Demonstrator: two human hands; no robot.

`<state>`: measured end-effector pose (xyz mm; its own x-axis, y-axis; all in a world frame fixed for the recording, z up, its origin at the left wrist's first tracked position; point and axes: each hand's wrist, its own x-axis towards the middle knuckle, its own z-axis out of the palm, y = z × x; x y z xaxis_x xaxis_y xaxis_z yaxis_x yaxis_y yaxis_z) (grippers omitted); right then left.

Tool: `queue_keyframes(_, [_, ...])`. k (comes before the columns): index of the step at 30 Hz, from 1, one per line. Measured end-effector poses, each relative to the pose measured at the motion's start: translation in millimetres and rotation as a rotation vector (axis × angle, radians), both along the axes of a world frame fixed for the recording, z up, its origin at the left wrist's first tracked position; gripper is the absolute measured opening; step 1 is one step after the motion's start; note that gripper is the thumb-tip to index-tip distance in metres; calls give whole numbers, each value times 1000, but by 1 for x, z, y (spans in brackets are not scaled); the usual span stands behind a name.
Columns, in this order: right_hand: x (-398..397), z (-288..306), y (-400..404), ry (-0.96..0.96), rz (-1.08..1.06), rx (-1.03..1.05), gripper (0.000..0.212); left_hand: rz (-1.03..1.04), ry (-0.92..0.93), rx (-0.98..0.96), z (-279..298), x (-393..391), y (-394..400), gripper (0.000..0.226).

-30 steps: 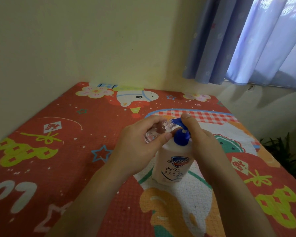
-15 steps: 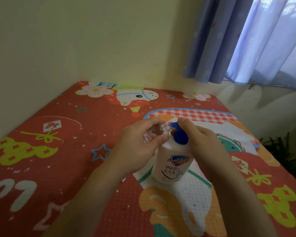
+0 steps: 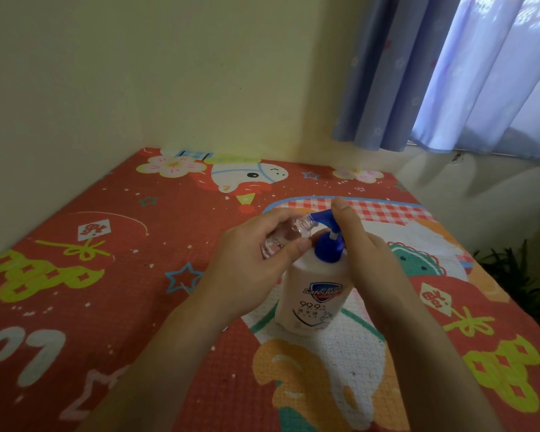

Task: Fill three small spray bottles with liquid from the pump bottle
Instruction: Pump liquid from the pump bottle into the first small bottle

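At mat centre: pump bottle (image 3: 314, 294) stands upright on the red cartoon mat (image 3: 85, 275), label toward the camera, blue pump head (image 3: 326, 224) raised, a bit of white stem showing under it.
Nozzle axis: spout points left and slightly away from the person, roughly horizontal.
Spray bottle: small clear spray bottle (image 3: 286, 236) is off the mat, lying tilted in the left hand; long axis runs from lower left up to upper right, open neck toward the spout tip.
Key relation: neck and spout tip meet or nearly meet, about in line. Whether the tip sits inside the neck I cannot tell; clear plastic and fingers blur it.
Left hand (image 3: 256, 260): curled round the spray bottle, thumb underneath, fingers over the top; clamped on it, left of the pump bottle and touching its shoulder.
Right hand (image 3: 365, 247): on the right side of the pump, fingers extended, one fingertip resting on top of the pump head; not wrapped round anything.
Nearer hand: right is on the actuator, left owns alignment.
Next move (judgement): a straight-down press; the spout drops with the head, so the neck must drop with it.
Risk: neck slips off, soap lands on fingers or mat.
Other bottles: the remaining two are not in view.
Progress: fill level is unreadable.
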<state>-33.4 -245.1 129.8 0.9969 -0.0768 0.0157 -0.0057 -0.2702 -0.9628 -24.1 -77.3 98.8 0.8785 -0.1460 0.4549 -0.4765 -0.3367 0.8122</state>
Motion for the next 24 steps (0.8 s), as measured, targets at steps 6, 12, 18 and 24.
queue_keyframes(6, [0, 1, 2, 4, -3, 17, 57, -8, -17, -7, 1, -1, 0, 36])
queue_keyframes(12, [1, 0, 0, 8, -11, 24, 56, -3, -14, -10, 1, -1, 0, 34])
queue_keyframes(18, [1, 2, -3, 36, 18, 37, 50, 6, -2, 14, 1, -1, 1, 33])
queue_keyframes(24, [2, 0, -7, 13, 32, 9, 38, 12, 34, 27, 0, 1, 2, 36])
